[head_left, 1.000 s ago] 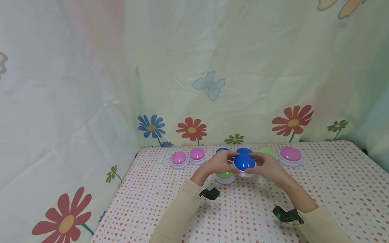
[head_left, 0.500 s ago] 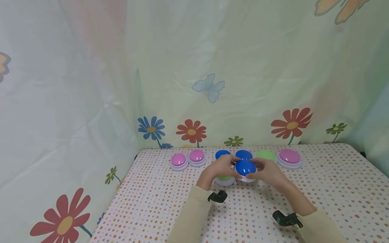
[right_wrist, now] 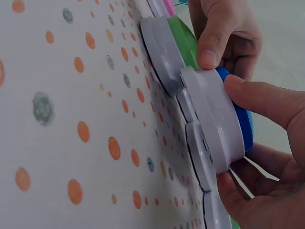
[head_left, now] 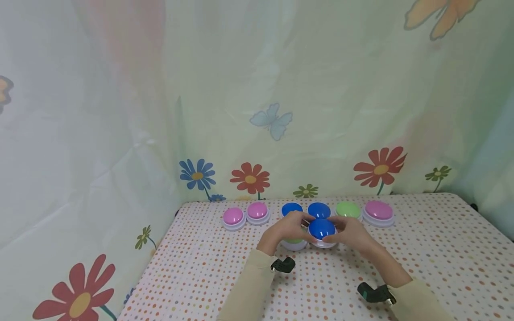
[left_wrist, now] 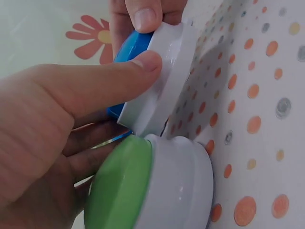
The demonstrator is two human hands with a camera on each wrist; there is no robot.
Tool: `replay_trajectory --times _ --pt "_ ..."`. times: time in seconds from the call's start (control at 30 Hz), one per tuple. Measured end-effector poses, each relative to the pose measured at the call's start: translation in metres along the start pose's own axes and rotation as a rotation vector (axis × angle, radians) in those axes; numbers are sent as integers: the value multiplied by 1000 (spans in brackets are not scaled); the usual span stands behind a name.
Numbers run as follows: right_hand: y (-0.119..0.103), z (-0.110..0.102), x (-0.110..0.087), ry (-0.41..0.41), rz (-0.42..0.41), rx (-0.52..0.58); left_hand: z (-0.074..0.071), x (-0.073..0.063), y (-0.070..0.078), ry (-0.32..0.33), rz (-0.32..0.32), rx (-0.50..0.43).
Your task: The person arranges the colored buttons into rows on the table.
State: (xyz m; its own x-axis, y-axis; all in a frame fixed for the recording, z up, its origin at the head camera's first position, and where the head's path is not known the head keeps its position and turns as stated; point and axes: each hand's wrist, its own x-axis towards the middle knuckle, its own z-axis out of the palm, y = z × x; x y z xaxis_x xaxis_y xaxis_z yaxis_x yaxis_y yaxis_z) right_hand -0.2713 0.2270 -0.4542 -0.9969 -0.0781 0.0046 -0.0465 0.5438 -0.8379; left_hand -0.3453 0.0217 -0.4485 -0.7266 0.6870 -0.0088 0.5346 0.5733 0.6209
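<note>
Blue-domed button (head_left: pixel 322 228), white-based, is pinched between both hands in front of the row along the far side of the table (head_left: pixel 321 290); the right wrist view shows its base tilted and apparently just off the surface. The left hand (head_left: pixel 291 226) reaches in from the left, thumb laid along the near side of the base, fingers bent round behind. Opposite it, the right hand (head_left: pixel 354 232) sets its thumb near the seam of dome and base, fingers curled to the far side, so each grip is closed about this one button. Both forearms slant inward. Just left sits a green button (left_wrist: pixel 119 186), beneath the left hand; behind is a second blue button (head_left: pixel 319 209).
</note>
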Motion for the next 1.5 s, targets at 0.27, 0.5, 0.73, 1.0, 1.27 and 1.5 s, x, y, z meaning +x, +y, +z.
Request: replay_trajectory --times 0.27,0.5,0.73,1.0,1.27,1.5 --pt "3 4 -2 20 -13 -14 4 1 -6 8 32 9" --pt "6 2 -3 19 -2 -33 12 5 -8 17 21 9" --pt "8 -1 0 20 16 -57 13 6 -5 28 0 9" --pt "12 7 2 17 17 -42 17 1 -10 29 -27 33" --pt "16 9 3 22 22 -47 16 0 -8 32 -29 51" --pt "17 7 4 7 32 -42 15 2 -7 35 -19 84"
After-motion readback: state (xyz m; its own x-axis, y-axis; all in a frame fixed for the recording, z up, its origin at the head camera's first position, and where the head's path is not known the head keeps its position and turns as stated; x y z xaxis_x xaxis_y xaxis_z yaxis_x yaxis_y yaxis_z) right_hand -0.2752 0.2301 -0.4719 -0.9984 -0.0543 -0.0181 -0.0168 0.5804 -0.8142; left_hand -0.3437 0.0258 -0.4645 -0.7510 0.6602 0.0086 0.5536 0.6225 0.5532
